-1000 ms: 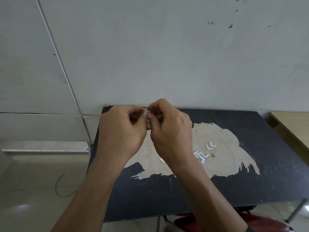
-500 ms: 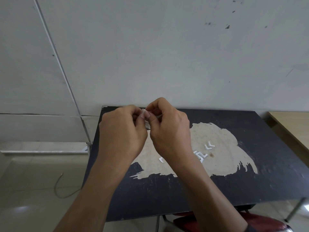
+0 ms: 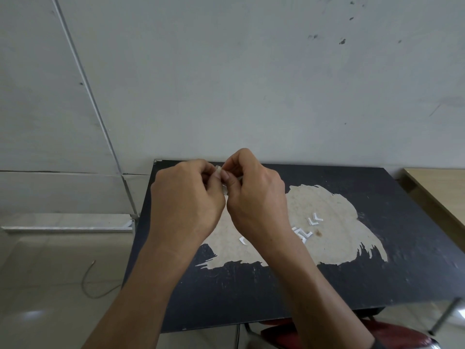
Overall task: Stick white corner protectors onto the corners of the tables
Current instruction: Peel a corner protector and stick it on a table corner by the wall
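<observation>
I log my left hand (image 3: 186, 197) and right hand (image 3: 256, 195) pinched together on one white corner protector (image 3: 224, 189) above the black worktop (image 3: 402, 248), spare protectors (image 3: 305, 231) lying on its worn patch.

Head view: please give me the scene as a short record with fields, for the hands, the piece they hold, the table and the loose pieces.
left hand: raised over the table, pinching a small white piece
right hand: pinching the same piece
held piece: mostly hidden between the fingers
table: black top, large worn pale patch
loose white pieces: several on the pale patch, right of the hands
second table: light wood, right edge
</observation>
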`<control>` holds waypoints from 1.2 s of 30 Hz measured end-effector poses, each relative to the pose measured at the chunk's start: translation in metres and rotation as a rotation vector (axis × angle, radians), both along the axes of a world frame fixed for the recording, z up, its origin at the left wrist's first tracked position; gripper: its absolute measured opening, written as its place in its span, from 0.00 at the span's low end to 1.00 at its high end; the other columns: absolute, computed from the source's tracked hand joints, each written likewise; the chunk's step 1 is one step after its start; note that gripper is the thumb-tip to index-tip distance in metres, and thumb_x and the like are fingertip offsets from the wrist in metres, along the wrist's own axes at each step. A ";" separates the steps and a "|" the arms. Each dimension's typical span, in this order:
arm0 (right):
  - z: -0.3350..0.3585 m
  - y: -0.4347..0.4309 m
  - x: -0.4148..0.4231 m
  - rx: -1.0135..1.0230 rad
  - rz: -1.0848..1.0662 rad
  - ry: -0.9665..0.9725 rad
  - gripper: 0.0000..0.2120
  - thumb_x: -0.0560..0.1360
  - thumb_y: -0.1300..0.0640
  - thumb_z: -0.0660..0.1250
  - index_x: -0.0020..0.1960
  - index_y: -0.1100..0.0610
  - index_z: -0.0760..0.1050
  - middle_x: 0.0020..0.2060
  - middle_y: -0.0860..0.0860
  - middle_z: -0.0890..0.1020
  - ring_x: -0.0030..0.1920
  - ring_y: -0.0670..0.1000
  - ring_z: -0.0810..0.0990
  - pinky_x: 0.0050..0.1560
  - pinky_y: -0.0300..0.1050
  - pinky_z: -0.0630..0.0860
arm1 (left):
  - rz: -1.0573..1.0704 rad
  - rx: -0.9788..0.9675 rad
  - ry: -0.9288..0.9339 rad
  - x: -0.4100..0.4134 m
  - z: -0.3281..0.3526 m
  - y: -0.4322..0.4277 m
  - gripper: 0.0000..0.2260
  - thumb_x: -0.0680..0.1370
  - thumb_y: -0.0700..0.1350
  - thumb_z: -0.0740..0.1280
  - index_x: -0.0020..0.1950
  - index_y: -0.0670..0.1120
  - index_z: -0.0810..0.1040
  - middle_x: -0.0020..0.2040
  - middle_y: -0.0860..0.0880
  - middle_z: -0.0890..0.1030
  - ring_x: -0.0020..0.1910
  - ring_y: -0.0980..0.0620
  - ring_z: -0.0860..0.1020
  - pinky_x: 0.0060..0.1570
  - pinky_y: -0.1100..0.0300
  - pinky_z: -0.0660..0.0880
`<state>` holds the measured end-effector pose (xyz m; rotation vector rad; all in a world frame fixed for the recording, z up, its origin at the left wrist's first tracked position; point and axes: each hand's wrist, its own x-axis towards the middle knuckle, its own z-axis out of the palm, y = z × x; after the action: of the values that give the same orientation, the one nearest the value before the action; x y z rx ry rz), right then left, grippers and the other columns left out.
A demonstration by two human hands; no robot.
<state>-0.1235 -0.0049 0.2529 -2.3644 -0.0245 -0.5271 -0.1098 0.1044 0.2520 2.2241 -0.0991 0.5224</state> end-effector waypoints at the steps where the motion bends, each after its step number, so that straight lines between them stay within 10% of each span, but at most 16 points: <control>1: 0.000 0.000 0.000 -0.001 0.004 0.001 0.04 0.81 0.54 0.64 0.47 0.51 0.71 0.36 0.46 0.82 0.39 0.50 0.79 0.41 0.51 0.75 | -0.001 -0.004 0.000 0.000 0.000 0.000 0.05 0.77 0.46 0.70 0.47 0.50 0.86 0.38 0.53 0.85 0.34 0.57 0.77 0.40 0.64 0.72; 6: 0.003 0.001 0.001 -0.002 0.009 0.018 0.02 0.81 0.54 0.63 0.49 0.51 0.71 0.38 0.45 0.82 0.40 0.50 0.80 0.43 0.51 0.76 | -0.011 0.025 -0.014 -0.001 -0.001 0.000 0.06 0.78 0.46 0.69 0.48 0.49 0.86 0.38 0.52 0.85 0.32 0.58 0.75 0.36 0.72 0.66; 15: 0.002 0.000 0.004 -0.023 0.013 0.047 0.06 0.81 0.53 0.63 0.47 0.48 0.68 0.38 0.45 0.81 0.40 0.49 0.78 0.40 0.48 0.72 | -0.023 0.062 -0.005 -0.001 0.000 0.002 0.06 0.78 0.46 0.69 0.47 0.50 0.86 0.38 0.51 0.85 0.37 0.49 0.82 0.42 0.53 0.79; 36: 0.001 -0.001 -0.003 -0.056 0.046 0.086 0.06 0.83 0.52 0.59 0.48 0.49 0.66 0.38 0.45 0.80 0.41 0.50 0.78 0.41 0.49 0.72 | -0.025 0.073 0.042 -0.003 -0.001 0.001 0.06 0.78 0.47 0.69 0.46 0.51 0.86 0.36 0.54 0.84 0.34 0.54 0.80 0.38 0.61 0.73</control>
<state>-0.1261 -0.0058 0.2536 -2.4325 -0.0553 -0.4069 -0.1127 0.1056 0.2513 2.3006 -0.1253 0.4644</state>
